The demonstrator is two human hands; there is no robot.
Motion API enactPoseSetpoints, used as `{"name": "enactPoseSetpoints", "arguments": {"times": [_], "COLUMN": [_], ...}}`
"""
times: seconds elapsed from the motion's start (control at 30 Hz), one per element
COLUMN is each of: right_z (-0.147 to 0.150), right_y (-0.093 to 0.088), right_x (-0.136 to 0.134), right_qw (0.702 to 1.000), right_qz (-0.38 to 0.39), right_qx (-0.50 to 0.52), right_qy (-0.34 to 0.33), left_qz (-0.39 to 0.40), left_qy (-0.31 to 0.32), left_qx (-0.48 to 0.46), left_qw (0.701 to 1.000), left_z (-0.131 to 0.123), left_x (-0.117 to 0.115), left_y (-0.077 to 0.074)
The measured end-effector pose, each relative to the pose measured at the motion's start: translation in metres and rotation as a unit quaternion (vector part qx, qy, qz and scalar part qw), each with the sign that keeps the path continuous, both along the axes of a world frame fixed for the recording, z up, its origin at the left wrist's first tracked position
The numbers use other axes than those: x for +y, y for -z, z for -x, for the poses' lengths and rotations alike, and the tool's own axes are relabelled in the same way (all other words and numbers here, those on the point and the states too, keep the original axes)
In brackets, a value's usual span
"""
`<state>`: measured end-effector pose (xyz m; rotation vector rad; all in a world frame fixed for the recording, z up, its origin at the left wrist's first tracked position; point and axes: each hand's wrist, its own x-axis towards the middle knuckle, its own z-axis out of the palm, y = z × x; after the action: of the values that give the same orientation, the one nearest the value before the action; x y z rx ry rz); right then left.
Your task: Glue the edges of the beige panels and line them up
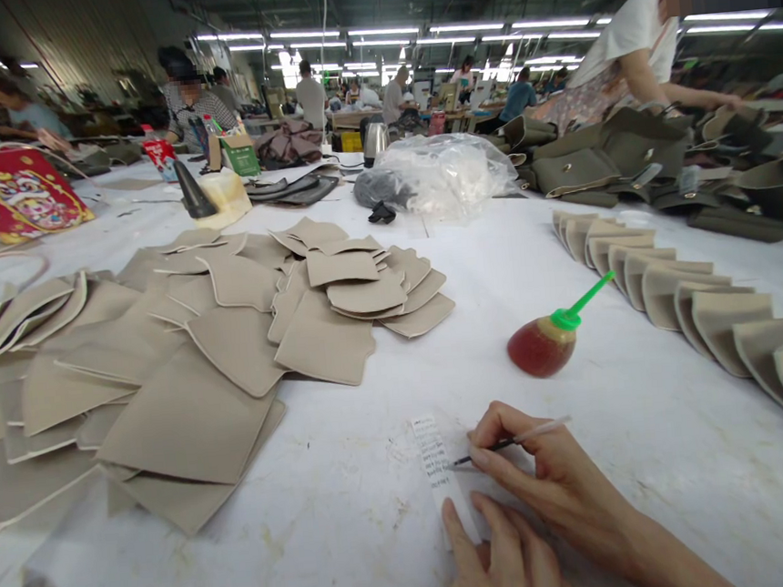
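Note:
My right hand (pixel 541 477) pinches a thin clear pen (pixel 514 441), its tip resting on a narrow printed paper strip (pixel 437 463) that lies on the white table (pixel 353 479). Low in the head view, my left hand (pixel 501 562) lies on the near end of the strip, fingers stretched flat and pressing it down. A small brown glue bottle (pixel 543 344) with a green nozzle lies on its side just beyond my right hand.
A heap of beige cut leather pieces (pixel 183 348) covers the left of the table. A fanned row of beige pieces (pixel 694 304) runs along the right. Farther back lie a plastic bag (pixel 450 174), olive bags (pixel 599 161) and a red bag (pixel 13 194). Several people work behind.

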<state>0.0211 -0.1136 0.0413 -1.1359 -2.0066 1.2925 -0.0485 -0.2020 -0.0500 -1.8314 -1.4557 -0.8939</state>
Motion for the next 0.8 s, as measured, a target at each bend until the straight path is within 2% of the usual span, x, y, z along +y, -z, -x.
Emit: {"name": "enactPoseSetpoints", "arguments": {"times": [0.3,0.5,0.67,0.8], "right_z": [0.004,0.003,0.001,-0.001], "right_y": [0.000,0.001,-0.003,0.001], "right_x": [-0.007,-0.007,-0.003,0.000], "right_qw": [0.998,0.998,1.000,0.997], "right_qz": [0.048,0.052,0.012,-0.027], "right_qx": [0.028,0.031,0.022,0.074], "right_qy": [-0.023,-0.027,-0.013,-0.010], "left_qz": [-0.004,0.072,0.023,0.033], "left_qy": [-0.005,0.042,-0.001,0.002], "left_qx": [-0.018,0.116,0.020,0.029], "left_qw": [1.000,0.990,1.000,0.999], "left_z": [-0.001,0.014,0.001,-0.002], "left_x": [-0.001,-0.007,-0.004,-0.002], "left_y": [0.006,-0.001,0.009,0.015]}}
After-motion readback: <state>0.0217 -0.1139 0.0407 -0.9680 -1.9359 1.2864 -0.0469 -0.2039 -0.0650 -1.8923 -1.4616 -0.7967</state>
